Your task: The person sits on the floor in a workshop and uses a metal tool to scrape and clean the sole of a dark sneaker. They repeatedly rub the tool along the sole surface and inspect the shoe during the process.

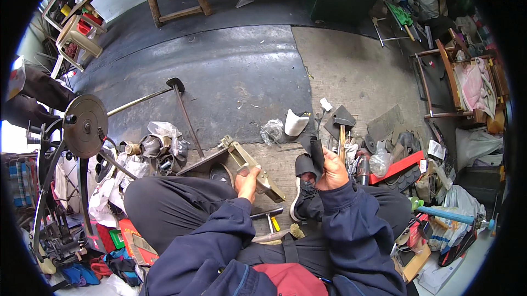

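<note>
Your left forearm (206, 244) slants up and rightward from lower edge of frame; left hand (247, 183) sits just below and left of centre, curled in grip. Your right forearm (354, 227) rises more steeply, right of centre, leaning slightly left; right hand (332, 171) sits slightly higher, gripping too. Hands apart. Your knees spread wide: left knee (148, 203) lower left, right knee (398, 207) lower right.

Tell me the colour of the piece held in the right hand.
The piece in the right hand is black; the head view shows it.
</note>
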The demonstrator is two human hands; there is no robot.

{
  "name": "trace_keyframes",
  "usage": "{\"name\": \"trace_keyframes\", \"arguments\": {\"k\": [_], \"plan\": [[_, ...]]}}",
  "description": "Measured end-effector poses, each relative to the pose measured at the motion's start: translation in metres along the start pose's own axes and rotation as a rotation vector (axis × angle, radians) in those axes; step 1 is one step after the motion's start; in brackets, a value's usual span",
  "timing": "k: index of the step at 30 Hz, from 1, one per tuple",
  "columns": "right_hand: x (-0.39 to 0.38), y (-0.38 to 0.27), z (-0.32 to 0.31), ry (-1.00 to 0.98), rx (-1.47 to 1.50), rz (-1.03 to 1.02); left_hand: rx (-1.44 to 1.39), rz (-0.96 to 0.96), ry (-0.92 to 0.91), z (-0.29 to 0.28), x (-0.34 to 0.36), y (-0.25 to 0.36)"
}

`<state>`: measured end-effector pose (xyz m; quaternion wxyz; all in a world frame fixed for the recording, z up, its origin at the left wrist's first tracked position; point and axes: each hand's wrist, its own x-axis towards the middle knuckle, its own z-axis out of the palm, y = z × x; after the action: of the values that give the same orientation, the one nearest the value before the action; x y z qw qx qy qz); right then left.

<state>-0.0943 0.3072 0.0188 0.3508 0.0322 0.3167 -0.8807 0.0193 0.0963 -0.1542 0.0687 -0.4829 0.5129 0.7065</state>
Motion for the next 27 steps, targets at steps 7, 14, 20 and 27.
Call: {"name": "trace_keyframes", "arguments": {"k": [7,14,20,27], "plan": [[-0.005,-0.002,0.007,0.211,-0.006,-0.052,0.099,-0.076,0.099,0.002,0.029,-0.041],[-0.006,0.001,0.006,0.249,-0.001,-0.067,0.401,-0.124,0.249,0.007,0.036,-0.041],[-0.002,-0.001,0.015,0.298,-0.021,-0.084,0.660,-0.139,0.141,0.010,0.047,-0.029],[-0.005,-0.006,0.013,0.379,0.026,-0.243,1.423,0.314,-0.038,-0.009,0.020,0.036]]}}
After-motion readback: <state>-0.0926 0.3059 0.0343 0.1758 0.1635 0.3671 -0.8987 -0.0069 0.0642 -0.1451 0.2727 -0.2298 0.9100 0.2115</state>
